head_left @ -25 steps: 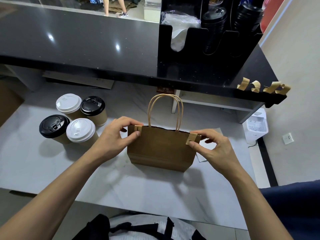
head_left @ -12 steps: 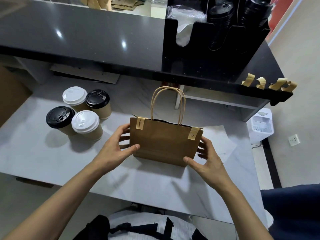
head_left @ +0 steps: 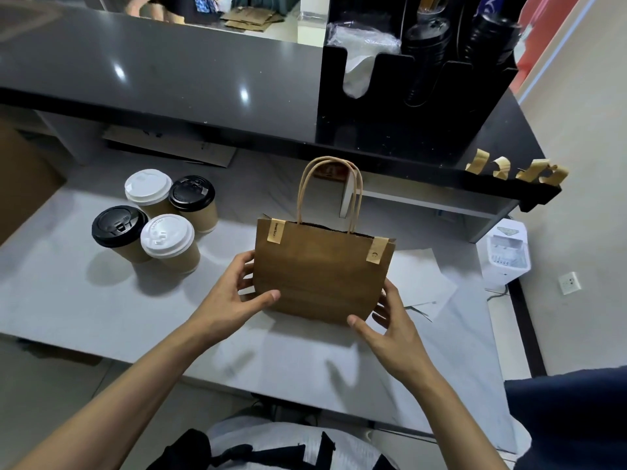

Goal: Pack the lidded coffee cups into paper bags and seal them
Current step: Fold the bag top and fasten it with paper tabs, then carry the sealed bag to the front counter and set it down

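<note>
A brown paper bag (head_left: 319, 269) with twisted handles (head_left: 329, 191) stands upright in the middle of the white table (head_left: 101, 300). Two tan stickers (head_left: 375, 251) hold its top shut, one at each end. My left hand (head_left: 237, 296) grips the bag's lower left side, thumb on the front and fingers behind. My right hand (head_left: 390, 320) grips the lower right corner in the same way. Several lidded coffee cups (head_left: 159, 218) stand in a cluster at the left, two with white lids and two with black lids.
A black counter (head_left: 169, 72) runs across the back with a black organiser (head_left: 417, 106) holding lids and bags. Several tan sticker strips (head_left: 515, 169) hang from its right edge. A white sheet (head_left: 417, 279) lies under the bag's right side. A small white appliance (head_left: 505, 256) sits beyond the table's right edge.
My hands left the stickers at the bag's top corners and came down to grip its lower sides. The bag has stayed in place.
</note>
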`<state>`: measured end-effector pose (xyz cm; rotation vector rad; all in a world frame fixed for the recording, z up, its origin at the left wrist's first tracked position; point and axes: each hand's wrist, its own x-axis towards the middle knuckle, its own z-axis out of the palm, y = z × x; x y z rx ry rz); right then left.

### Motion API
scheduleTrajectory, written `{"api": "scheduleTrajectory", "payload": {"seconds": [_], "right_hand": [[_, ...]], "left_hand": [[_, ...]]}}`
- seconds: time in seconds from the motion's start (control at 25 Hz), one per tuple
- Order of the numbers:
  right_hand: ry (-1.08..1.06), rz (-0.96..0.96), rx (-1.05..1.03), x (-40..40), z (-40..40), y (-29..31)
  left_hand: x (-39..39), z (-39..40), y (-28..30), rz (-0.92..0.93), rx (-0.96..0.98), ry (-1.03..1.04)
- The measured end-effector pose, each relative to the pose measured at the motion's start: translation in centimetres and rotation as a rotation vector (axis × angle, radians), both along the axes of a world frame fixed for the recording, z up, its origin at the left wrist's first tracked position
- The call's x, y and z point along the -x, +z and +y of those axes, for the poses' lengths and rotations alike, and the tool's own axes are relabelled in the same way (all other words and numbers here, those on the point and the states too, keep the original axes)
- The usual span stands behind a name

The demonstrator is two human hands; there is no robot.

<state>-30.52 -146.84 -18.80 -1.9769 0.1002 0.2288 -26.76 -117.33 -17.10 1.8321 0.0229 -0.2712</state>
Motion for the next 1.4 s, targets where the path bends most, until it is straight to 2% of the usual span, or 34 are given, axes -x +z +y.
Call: {"api": "scheduleTrajectory", "payload": {"seconds": [0.12, 0.36, 0.76, 1.0, 1.2, 1.4], "right_hand": [[-0.038, -0.061, 0.007, -0.6, 0.1, 0.9], [-0.122, -0.152, 0.001, -1.6, 1.0, 3.2], [-0.066, -0.341, 0.024, -4.2, 5.1, 7.6], [0.005, -0.379, -0.036, -5.1, 10.3, 10.4], [0.113, -0.392, -0.062, -4.8, 16.4, 11.9], [0.234, -0.391, -0.081, -3.4, 23.7, 12.2]], "left_hand": [[-0.1, -0.2, 0.8, -0.058, -0.045, -0.01], [0.0, -0.9, 3.1, -0.099, 0.028, 0.029], [1.4, 1.7, 7.8, -0.183, 0.069, 0.122], [3.6, 6.6, 10.7, -0.189, 0.057, 0.202], [6.3, 11.9, 11.9, -0.222, -0.032, 0.316], [10.5, 18.2, 12.8, -0.217, -0.037, 0.441]]}}
